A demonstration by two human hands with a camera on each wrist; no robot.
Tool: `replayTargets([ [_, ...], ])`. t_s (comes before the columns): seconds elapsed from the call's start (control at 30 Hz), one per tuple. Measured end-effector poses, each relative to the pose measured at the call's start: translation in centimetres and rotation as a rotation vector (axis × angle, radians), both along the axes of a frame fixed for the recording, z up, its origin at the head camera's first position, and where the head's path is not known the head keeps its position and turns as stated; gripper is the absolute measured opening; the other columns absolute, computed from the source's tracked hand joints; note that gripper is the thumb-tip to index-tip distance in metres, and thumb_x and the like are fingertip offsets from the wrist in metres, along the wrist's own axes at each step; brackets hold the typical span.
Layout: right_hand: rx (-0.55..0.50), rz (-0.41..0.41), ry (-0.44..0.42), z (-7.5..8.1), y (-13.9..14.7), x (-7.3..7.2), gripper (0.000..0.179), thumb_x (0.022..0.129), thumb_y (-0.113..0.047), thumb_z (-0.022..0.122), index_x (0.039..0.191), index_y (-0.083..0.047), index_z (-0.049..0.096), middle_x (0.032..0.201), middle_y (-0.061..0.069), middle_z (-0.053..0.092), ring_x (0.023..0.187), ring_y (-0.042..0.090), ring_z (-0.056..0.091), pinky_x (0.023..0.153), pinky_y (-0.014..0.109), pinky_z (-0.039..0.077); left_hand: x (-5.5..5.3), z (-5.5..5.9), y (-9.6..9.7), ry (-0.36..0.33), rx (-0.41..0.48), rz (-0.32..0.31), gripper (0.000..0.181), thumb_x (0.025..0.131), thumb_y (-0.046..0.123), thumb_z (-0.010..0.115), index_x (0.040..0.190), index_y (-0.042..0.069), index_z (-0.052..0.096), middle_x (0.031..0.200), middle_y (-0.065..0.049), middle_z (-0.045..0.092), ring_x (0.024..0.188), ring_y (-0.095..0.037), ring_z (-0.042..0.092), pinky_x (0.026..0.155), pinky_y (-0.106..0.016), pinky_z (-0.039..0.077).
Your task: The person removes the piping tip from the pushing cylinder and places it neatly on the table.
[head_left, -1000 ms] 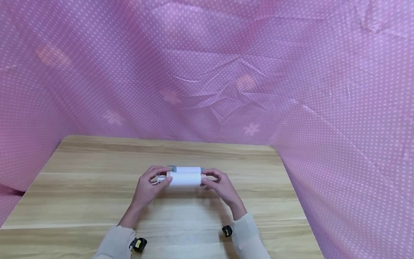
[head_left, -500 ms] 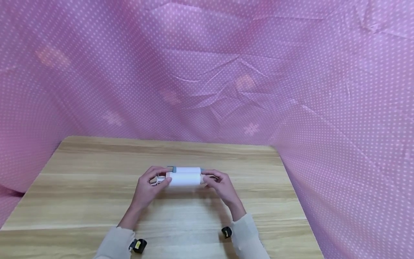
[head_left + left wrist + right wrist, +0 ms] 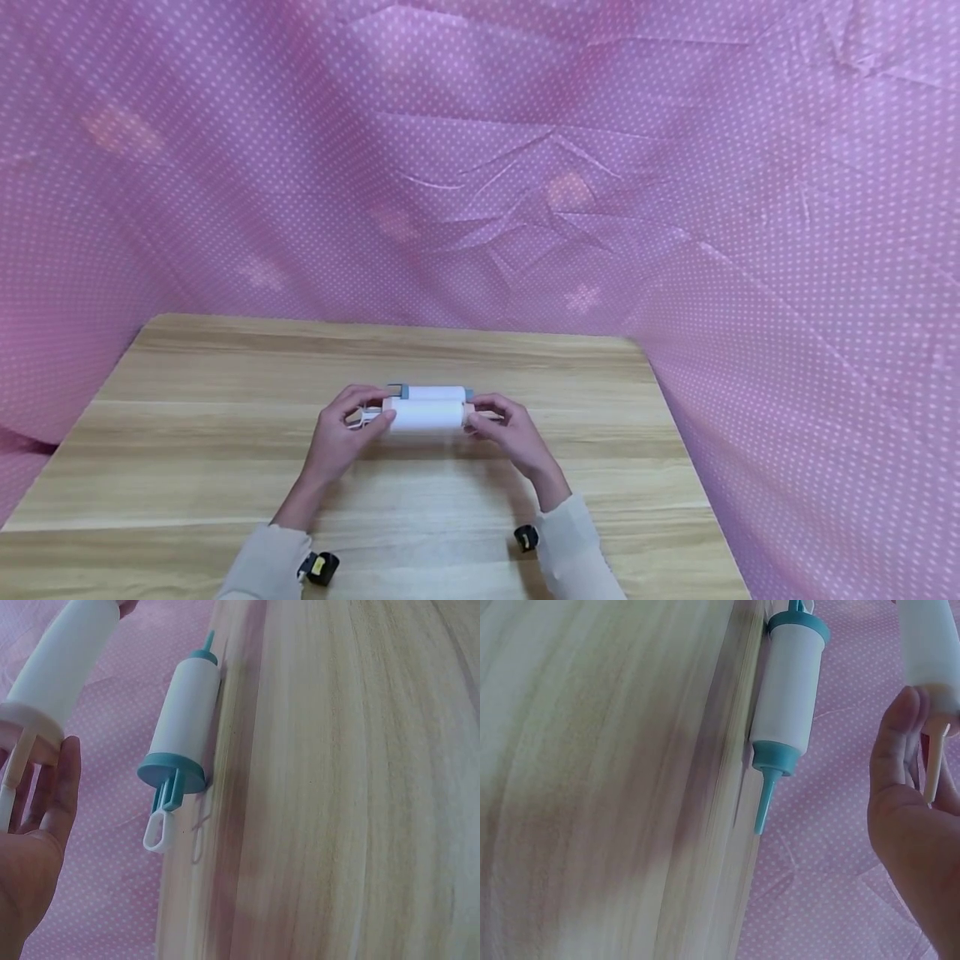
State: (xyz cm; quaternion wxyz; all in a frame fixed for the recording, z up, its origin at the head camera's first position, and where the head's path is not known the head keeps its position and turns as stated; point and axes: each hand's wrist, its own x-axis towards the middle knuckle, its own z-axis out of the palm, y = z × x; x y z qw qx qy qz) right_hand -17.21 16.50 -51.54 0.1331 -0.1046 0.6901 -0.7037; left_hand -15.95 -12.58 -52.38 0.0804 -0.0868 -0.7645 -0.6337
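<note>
A white syringe-shaped dispenser [image 3: 427,414] with pale pink-beige ends lies level between my hands, above the table. My left hand [image 3: 333,446] grips the pink collar at its handle end. At the nozzle end my right hand [image 3: 521,437] pinches the pink tip piece with thumb and fingers; the long nozzle shows between the fingers in the right wrist view. Just beyond it, a second syringe-shaped dispenser [image 3: 184,712] rests on the table, white with teal ends, a thin teal nozzle and a white loop at its handle. Neither hand visibly touches this one.
The wood-grain table [image 3: 225,467] spreads out around the hands. Pink dotted cloth [image 3: 480,167] hangs behind the table and on both sides. Small black wrist cameras sit beside the left sleeve [image 3: 270,560] and right sleeve [image 3: 570,542].
The pink-ended dispenser has shifted very slightly left with my left hand, and the right fingers have changed their hold a little at the nozzle end. The teal-ended dispenser stays put.
</note>
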Motion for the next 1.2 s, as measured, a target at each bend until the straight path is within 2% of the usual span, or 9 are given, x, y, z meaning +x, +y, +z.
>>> replayTargets([
  [0.07, -0.017, -0.002, 0.013, 0.1, 0.0, 0.0, 0.034, 0.098, -0.005, 0.067, 0.127, 0.011, 0.059, 0.12, 0.017, 0.061, 0.101, 0.044, 0.066, 0.095, 0.063, 0.05, 0.0, 0.0, -0.1, 0.001, 0.009, -0.003, 0.032, 0.09, 0.012, 0.078, 0.12, 0.003, 0.071, 0.124, -0.011, 0.062, 0.106, -0.018, 0.059, 0.08, -0.025, 0.058],
  [0.13, -0.021, -0.004, 0.022, 0.1, -0.1, -0.1, 0.034, 0.097, -0.005, 0.067, 0.126, 0.011, 0.059, 0.122, 0.019, 0.06, 0.101, 0.043, 0.066, 0.095, 0.062, 0.05, 0.0, 0.0, -0.2, 0.006, 0.01, -0.004, 0.031, 0.09, 0.014, 0.078, 0.119, 0.004, 0.071, 0.123, -0.01, 0.062, 0.105, -0.018, 0.059, 0.08, -0.026, 0.058],
  [0.33, -0.008, -0.031, 0.02, 0.0, 0.0, 0.0, 0.034, 0.097, -0.005, 0.067, 0.127, 0.011, 0.059, 0.122, 0.019, 0.06, 0.095, 0.026, 0.069, 0.095, 0.062, 0.05, 0.1, -0.3, -0.7, 0.002, -0.002, 0.02, 0.032, 0.09, 0.021, 0.079, 0.118, 0.006, 0.072, 0.122, -0.006, 0.063, 0.107, -0.018, 0.06, 0.082, -0.024, 0.057],
  [0.53, -0.016, -0.061, 0.022, 0.1, 0.2, 0.0, 0.033, 0.097, -0.006, 0.067, 0.126, 0.01, 0.06, 0.118, 0.018, 0.062, 0.093, 0.024, 0.069, 0.096, 0.068, 0.046, -0.5, -1.6, -1.9, -0.067, -0.021, 0.045, 0.038, 0.091, 0.026, 0.078, 0.121, 0.004, 0.071, 0.122, -0.007, 0.064, 0.108, -0.019, 0.058, 0.086, -0.022, 0.053],
  [0.63, 0.004, -0.053, 0.026, 0.0, 0.2, 0.1, 0.033, 0.098, -0.007, 0.067, 0.126, 0.009, 0.061, 0.115, 0.016, 0.063, 0.094, 0.022, 0.068, 0.095, 0.063, 0.05, -1.1, -2.4, -2.7, -0.1, -0.033, 0.08, 0.039, 0.092, 0.027, 0.078, 0.122, 0.003, 0.07, 0.121, -0.01, 0.065, 0.104, -0.017, 0.058, 0.084, -0.02, 0.05],
  [0.77, 0.029, -0.032, 0.019, -0.2, 0.1, 0.2, 0.034, 0.099, -0.009, 0.066, 0.127, 0.008, 0.06, 0.115, 0.014, 0.064, 0.095, 0.021, 0.067, 0.091, 0.048, 0.057, -1.6, -3.2, -3.6, -0.113, -0.052, 0.112, 0.039, 0.092, 0.026, 0.078, 0.121, 0.002, 0.07, 0.121, -0.013, 0.066, 0.1, -0.016, 0.057, 0.08, -0.018, 0.049],
  [0.87, 0.036, -0.029, 0.021, -0.2, 0.2, 0.2, 0.034, 0.099, -0.01, 0.066, 0.128, 0.007, 0.061, 0.116, 0.015, 0.063, 0.095, 0.022, 0.067, 0.089, 0.044, 0.058, -1.8, -3.9, -4.2, -0.143, -0.08, 0.108, 0.042, 0.093, 0.031, 0.076, 0.123, 0.002, 0.07, 0.122, -0.014, 0.065, 0.101, -0.016, 0.056, 0.08, -0.018, 0.048],
  [1.0, 0.041, -0.026, 0.036, -0.1, 0.3, 0.2, 0.033, 0.1, -0.01, 0.065, 0.127, 0.007, 0.061, 0.117, 0.019, 0.063, 0.095, 0.022, 0.067, 0.089, 0.048, 0.058, -1.9, -4.6, -4.7, -0.17, -0.113, 0.09, 0.044, 0.094, 0.035, 0.075, 0.125, 0.004, 0.069, 0.123, -0.013, 0.065, 0.103, -0.016, 0.056, 0.081, -0.019, 0.047],
  [1.2, 0.028, -0.016, 0.04, -0.1, 0.5, 0.4, 0.033, 0.1, -0.008, 0.065, 0.127, 0.009, 0.06, 0.115, 0.017, 0.064, 0.094, 0.021, 0.067, 0.087, 0.044, 0.059, -1.8, -5.3, -5.2, -0.159, -0.164, 0.069, 0.043, 0.094, 0.033, 0.075, 0.124, 0.004, 0.07, 0.12, -0.015, 0.067, 0.104, -0.021, 0.057, 0.082, -0.019, 0.046],
])
